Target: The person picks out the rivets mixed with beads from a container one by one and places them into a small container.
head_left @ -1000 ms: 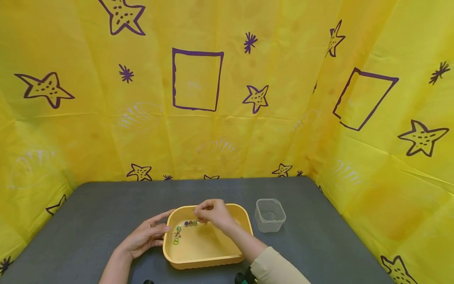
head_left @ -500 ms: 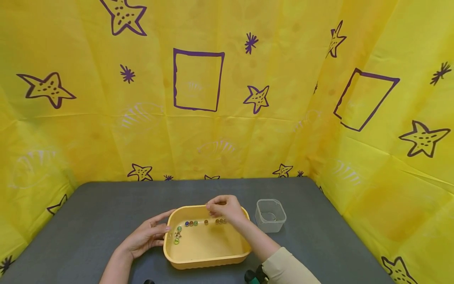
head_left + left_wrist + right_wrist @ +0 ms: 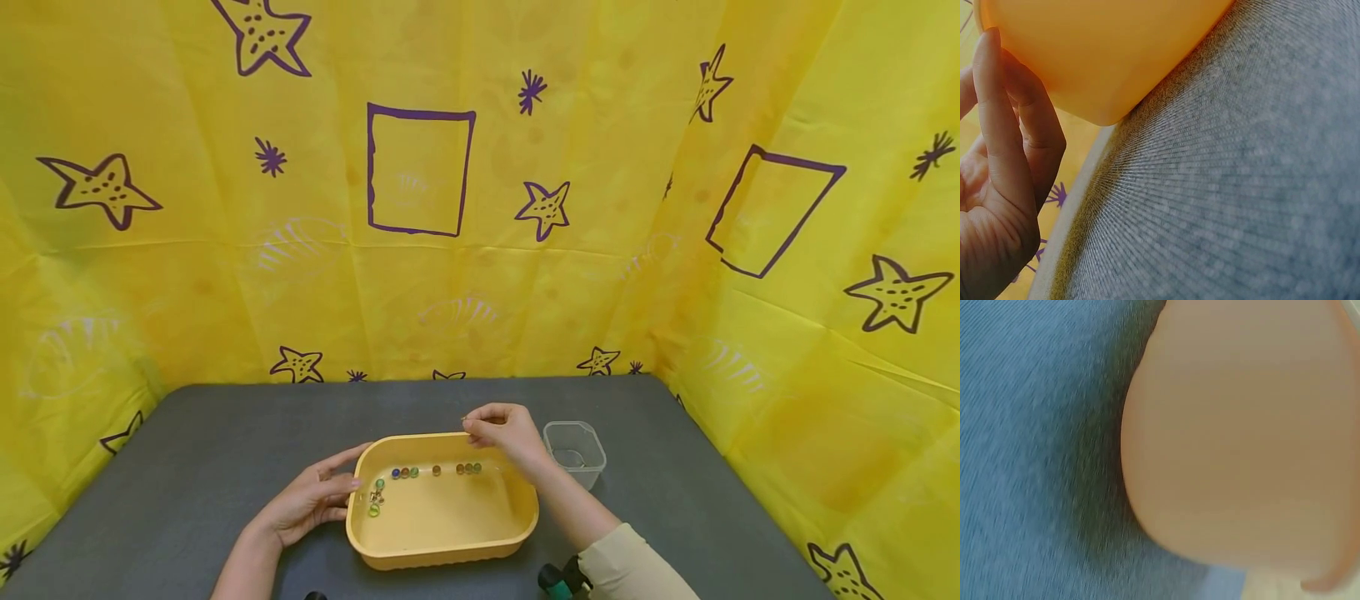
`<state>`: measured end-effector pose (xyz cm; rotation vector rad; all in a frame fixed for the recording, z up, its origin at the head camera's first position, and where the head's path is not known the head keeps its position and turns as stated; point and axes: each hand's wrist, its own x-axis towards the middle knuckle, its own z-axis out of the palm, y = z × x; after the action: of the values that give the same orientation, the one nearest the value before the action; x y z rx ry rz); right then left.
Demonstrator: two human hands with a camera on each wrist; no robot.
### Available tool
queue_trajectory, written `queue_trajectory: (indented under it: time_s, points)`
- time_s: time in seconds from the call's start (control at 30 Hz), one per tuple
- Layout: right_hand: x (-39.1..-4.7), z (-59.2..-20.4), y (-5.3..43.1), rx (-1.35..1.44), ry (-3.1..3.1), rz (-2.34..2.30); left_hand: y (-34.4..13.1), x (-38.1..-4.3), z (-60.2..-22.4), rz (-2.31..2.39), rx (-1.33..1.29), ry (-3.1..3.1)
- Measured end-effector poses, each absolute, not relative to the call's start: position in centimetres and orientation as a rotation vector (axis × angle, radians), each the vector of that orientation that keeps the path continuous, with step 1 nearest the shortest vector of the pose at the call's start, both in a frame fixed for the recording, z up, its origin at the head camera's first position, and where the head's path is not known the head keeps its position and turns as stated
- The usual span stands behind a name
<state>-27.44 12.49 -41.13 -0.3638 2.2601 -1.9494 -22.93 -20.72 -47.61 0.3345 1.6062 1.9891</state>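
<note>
A yellow plastic tub (image 3: 442,552) stands on the dark table. My left hand (image 3: 311,496) grips its left side, thumb on the rim and fingers against the outer wall; the left wrist view shows fingers (image 3: 997,106) at that wall. Inside, glass marbles (image 3: 405,472) line the back, and small gold-coloured pieces (image 3: 377,497) lie between green marbles at the left. Over the back right rim, my right hand (image 3: 506,433) pinches a tiny gold-coloured thing (image 3: 464,419) between thumb and forefinger; its kind I cannot tell. The hand's side fills much of the right wrist view.
Just right of the tub is a clear square container (image 3: 588,454), partly covered by my right wrist, with something small at its bottom. Yellow patterned cloth (image 3: 420,308) walls in the table (image 3: 247,425) behind and at both sides.
My right hand has moved right and away from me, from over the tub's back to its back right rim. Marbles along the back wall have come into view. The left hand stays put.
</note>
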Motion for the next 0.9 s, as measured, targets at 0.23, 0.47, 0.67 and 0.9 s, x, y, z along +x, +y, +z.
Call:
queue_trajectory:
  time_s: [0.23,0.47,0.67,0.9]
  points:
    - [-27.8,-41.3,14.2,-0.334,2.254,-1.971,-20.9,-22.8,-47.6,1.978,0.316,1.639]
    - [-28.0,-40.9,16.1,-0.328,2.291,-1.941,-21.0,-22.7,-47.5,1.972,0.320,1.649]
    - [-28.7,-40.5,18.2,-0.306,2.302,-1.985,-20.8,-22.8,-47.5,1.971,0.337,1.652]
    - [-29.2,-40.6,20.4,-0.288,2.311,-2.020,-20.7,-22.9,-47.5,1.978,0.340,1.647]
